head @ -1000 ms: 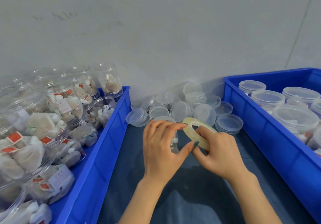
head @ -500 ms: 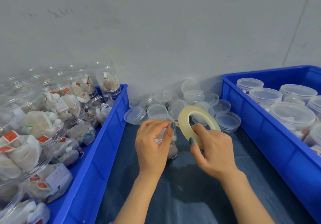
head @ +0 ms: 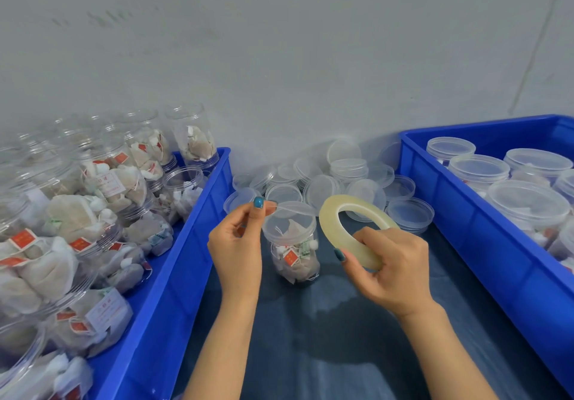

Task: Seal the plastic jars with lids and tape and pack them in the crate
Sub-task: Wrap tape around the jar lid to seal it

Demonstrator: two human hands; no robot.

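Note:
A clear plastic jar [head: 294,252] filled with tea bags stands upright on the dark cloth between my hands, with a clear lid on top. My right hand [head: 391,270] grips a pale yellow roll of clear tape [head: 330,218] just right of the jar. My left hand [head: 237,239] pinches the free end of the tape strip [head: 290,208], which stretches across above the jar's lid to the roll.
A blue crate [head: 186,253] on the left holds several open jars of tea bags. A blue crate [head: 459,207] on the right holds several lidded jars. Loose clear lids [head: 348,169] lie piled against the grey wall behind the jar.
My hands have moved apart, drawing a strip of tape off the roll. The jar, hidden behind my left hand before, now shows between them.

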